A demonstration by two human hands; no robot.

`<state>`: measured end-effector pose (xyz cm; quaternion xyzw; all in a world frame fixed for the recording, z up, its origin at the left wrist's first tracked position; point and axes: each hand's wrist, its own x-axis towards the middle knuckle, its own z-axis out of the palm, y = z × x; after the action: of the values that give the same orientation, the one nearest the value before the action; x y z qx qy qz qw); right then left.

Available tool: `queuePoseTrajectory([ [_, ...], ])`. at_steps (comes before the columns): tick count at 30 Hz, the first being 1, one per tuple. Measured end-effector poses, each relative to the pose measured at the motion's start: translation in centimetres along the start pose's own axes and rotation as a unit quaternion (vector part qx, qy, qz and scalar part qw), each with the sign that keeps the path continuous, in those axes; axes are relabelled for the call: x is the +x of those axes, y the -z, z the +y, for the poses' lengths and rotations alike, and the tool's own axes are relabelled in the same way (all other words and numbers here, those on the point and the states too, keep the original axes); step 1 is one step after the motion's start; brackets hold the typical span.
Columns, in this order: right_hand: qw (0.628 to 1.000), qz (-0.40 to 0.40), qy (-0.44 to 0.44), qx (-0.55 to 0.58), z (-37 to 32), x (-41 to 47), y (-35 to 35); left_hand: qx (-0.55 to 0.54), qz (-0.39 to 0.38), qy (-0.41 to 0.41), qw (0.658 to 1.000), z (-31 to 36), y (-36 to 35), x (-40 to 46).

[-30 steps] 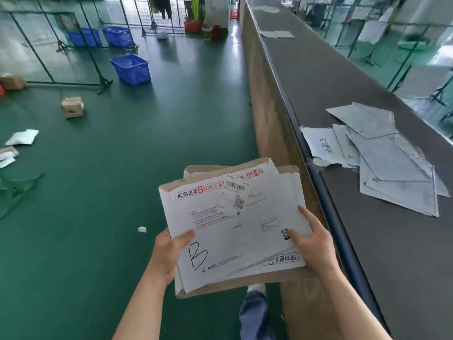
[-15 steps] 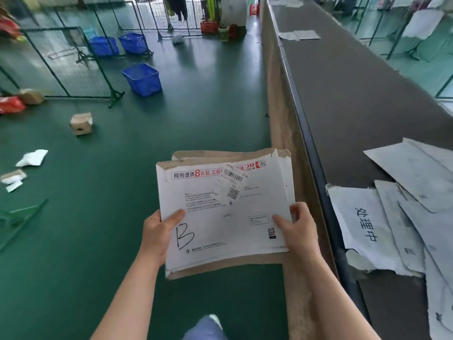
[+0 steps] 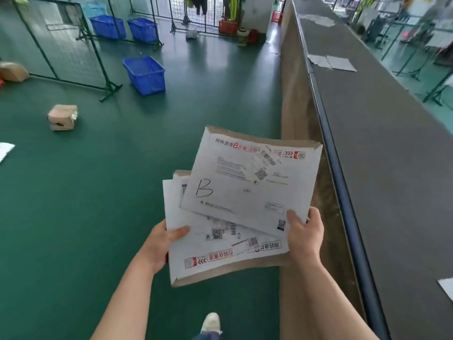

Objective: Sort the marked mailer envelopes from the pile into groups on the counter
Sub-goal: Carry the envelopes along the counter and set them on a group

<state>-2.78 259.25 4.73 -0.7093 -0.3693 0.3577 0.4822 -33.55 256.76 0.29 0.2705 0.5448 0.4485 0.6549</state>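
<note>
I hold a small stack of white and brown mailer envelopes over the green floor, just left of the long counter (image 3: 392, 168). My right hand (image 3: 305, 231) grips the lower right corner of the top envelope marked "B" (image 3: 245, 182), which is lifted and slid up and right off the stack. My left hand (image 3: 163, 241) holds the remaining envelopes (image 3: 220, 249) by their left edge. Two envelopes (image 3: 331, 62) lie farther along the counter, and another group (image 3: 318, 20) lies at its far end.
The counter has a dark top with a blue rail (image 3: 343, 192) along its near edge. A white envelope corner (image 3: 447, 288) shows at the right edge. Blue baskets (image 3: 144, 74), a cardboard box (image 3: 62, 117) and wire fence panels (image 3: 61, 45) stand on the floor at left.
I have walked forward along the counter; the envelope pile on it has passed out of view. My right hand has pulled the "B" envelope up and right off the stack.
</note>
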Motion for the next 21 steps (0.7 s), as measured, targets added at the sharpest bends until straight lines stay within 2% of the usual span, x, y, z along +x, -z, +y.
queuePoseTrajectory([
  [2,1.000,0.009,-0.012,0.020,-1.9,4.8,-1.5,0.005,0.020,-0.007,1.000,3.0,-0.9,4.8],
  [8,0.997,0.011,-0.059,0.049,-3.2,18.5,-4.4,0.043,-0.001,0.006,0.999,9.7,-5.8,19.7],
  [15,0.995,0.029,-0.078,0.064,-3.4,39.8,-7.6,0.088,-0.033,0.009,0.996,18.1,-16.2,41.0],
  [21,0.993,0.030,-0.091,0.063,-9.6,57.2,-11.9,0.104,-0.003,-0.006,0.995,26.7,-22.1,55.2],
])
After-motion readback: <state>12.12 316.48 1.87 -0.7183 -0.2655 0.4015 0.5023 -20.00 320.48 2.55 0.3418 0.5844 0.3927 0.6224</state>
